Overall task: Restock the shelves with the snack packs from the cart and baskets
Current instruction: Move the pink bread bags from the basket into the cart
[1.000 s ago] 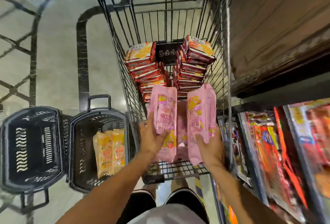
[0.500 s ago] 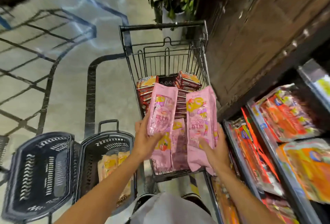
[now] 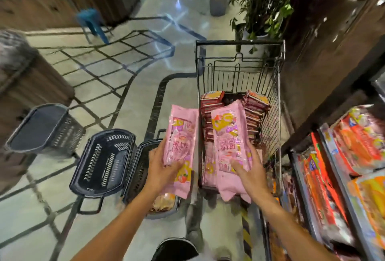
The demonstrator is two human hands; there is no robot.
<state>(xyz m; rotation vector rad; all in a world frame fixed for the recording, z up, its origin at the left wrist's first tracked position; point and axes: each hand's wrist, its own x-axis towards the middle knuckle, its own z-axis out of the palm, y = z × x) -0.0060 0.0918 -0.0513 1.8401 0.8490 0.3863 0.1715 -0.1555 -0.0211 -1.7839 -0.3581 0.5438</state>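
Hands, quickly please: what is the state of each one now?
Left hand: closed on a pink snack pack.
Right hand: closed on another pink snack pack, above the cart.

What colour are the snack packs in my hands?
Pink, with yellow and red print: left pack, right pack. Head view.
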